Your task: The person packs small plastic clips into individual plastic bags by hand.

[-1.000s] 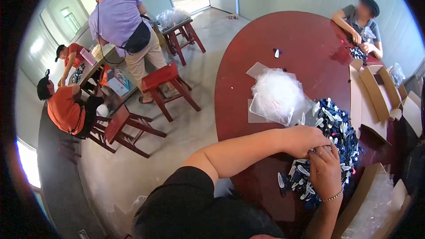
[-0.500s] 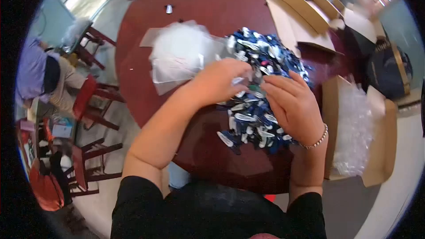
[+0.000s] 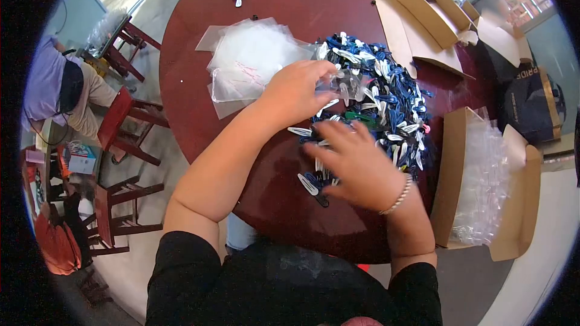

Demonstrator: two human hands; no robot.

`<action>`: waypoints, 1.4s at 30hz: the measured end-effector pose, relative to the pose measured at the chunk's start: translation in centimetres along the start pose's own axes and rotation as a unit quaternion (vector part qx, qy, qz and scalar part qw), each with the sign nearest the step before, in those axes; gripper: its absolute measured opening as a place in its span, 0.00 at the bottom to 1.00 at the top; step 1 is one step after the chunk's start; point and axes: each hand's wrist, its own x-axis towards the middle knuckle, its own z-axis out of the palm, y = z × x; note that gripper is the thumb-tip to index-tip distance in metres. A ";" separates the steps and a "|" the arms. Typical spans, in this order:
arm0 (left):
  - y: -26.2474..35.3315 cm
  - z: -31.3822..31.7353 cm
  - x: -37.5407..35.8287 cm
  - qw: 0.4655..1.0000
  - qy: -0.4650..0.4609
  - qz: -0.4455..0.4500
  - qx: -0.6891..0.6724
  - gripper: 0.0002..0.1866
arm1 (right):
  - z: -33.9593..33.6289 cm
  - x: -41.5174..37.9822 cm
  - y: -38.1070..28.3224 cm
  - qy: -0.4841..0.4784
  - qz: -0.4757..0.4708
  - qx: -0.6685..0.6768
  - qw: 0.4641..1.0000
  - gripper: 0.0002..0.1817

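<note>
A heap of snap hair clips point(image 3: 396, 93), mostly navy, black and white, is spread over the dark red round table point(image 3: 290, 190). My left hand point(image 3: 295, 92) pinches a small clear plastic bag point(image 3: 355, 86) between thumb and fingers, over the near-left side of the heap. Lower down, my right hand point(image 3: 362, 162) hovers above the near clips, fingers spread and a little blurred. Just beyond its fingertips lies a dark green clip point(image 3: 362, 119). To the left of the heap is a stack of flat clear bags point(image 3: 249, 48), partly covered by my left hand.
An open cardboard box point(image 3: 450, 175) full of clear packets point(image 3: 483, 181) stands at the right. Cardboard trays point(image 3: 426, 12) occupy the far right, near a black bag point(image 3: 531, 105). One clip point(image 3: 238, 1) lies at the far left. Beyond the left edge are wooden stools point(image 3: 124, 121) and a person point(image 3: 51, 87).
My right hand has moved left and toward me, its fingers spreading. My left hand stays near the same spot, and the clear bag now shows plainly in it. The view has shifted slightly.
</note>
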 end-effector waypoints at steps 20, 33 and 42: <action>0.2 -0.8 0.2 1.000 0.015 -0.007 -0.011 0.20 | 2.1 0.9 7.0 0.341 0.222 0.112 0.906 0.21; 0.5 -1.1 0.2 0.999 -0.002 -0.030 -0.014 0.20 | -0.6 -2.4 9.6 0.320 0.281 0.187 0.885 0.14; 0.2 -0.7 0.3 1.000 0.015 -0.005 -0.011 0.21 | -2.2 -4.8 10.0 0.245 0.298 0.103 0.917 0.15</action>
